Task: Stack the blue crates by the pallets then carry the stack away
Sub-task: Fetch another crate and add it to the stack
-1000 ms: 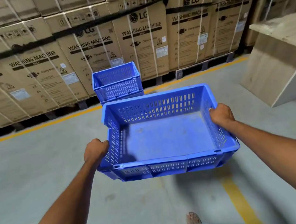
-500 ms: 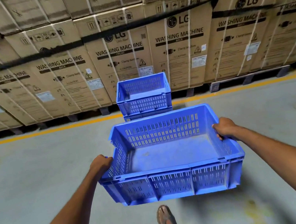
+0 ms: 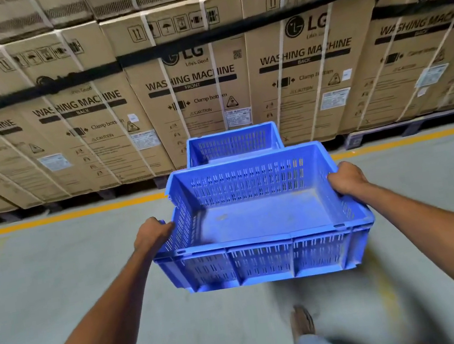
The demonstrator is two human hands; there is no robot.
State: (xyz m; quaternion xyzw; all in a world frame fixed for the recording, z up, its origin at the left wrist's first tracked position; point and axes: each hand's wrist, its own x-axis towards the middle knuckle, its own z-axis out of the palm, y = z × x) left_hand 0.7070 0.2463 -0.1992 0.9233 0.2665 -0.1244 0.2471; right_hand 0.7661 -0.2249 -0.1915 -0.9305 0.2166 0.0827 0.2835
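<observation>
I hold an empty blue slotted crate level in front of me, above the floor. My left hand grips its left rim and my right hand grips its right rim. Just beyond it, a second blue crate stands on the floor near the pallets, its lower part hidden behind the crate I carry. The far crate looks empty too.
A wall of strapped cardboard washing machine boxes on pallets fills the back. A yellow floor line runs in front of them. Grey concrete floor lies to the left and right. My foot is below the crate.
I have walked closer to the boxes and the far crate, which now sits right behind the carried crate. Both hands keep the same grip.
</observation>
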